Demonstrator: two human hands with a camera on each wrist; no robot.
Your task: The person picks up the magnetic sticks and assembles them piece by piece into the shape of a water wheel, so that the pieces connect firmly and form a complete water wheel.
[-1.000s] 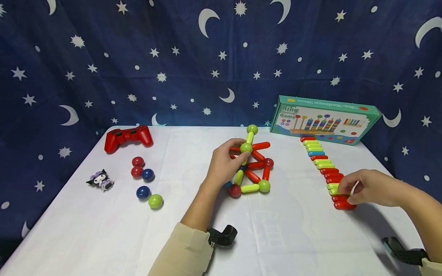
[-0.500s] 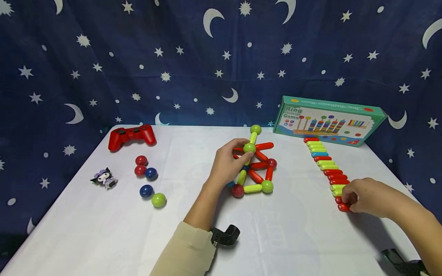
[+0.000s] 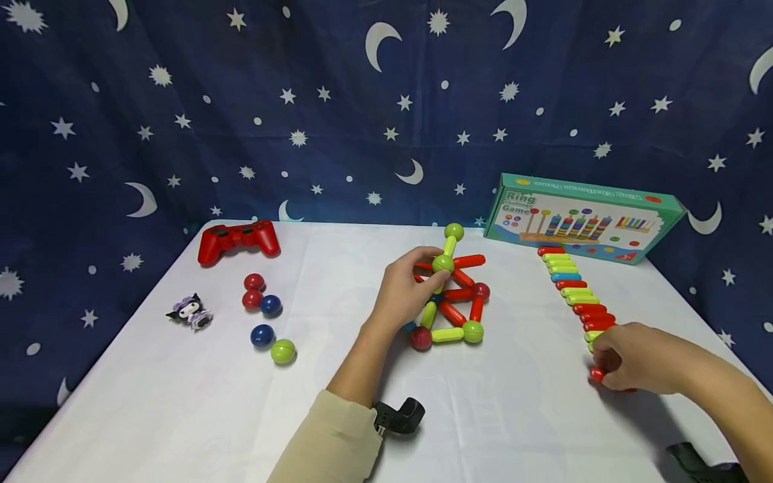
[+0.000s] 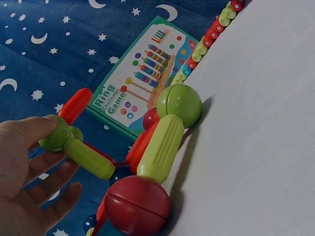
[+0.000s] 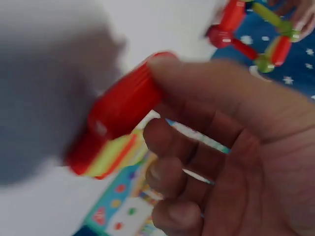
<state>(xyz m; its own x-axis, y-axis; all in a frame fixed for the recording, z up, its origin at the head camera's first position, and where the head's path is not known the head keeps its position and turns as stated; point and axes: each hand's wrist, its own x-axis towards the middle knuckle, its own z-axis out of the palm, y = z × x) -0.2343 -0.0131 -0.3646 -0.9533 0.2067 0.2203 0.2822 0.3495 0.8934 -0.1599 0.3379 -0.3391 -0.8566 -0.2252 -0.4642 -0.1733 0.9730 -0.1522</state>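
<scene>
Pinching a glossy, ridged red rod: the right hand.

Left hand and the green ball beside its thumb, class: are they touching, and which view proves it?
Touching. The left wrist view shows the left hand with its thumb laid on the green ball, no gap between.

The head view looks forward and down over the bench; both wrist views, close and tilted, share its right-side box.
</scene>
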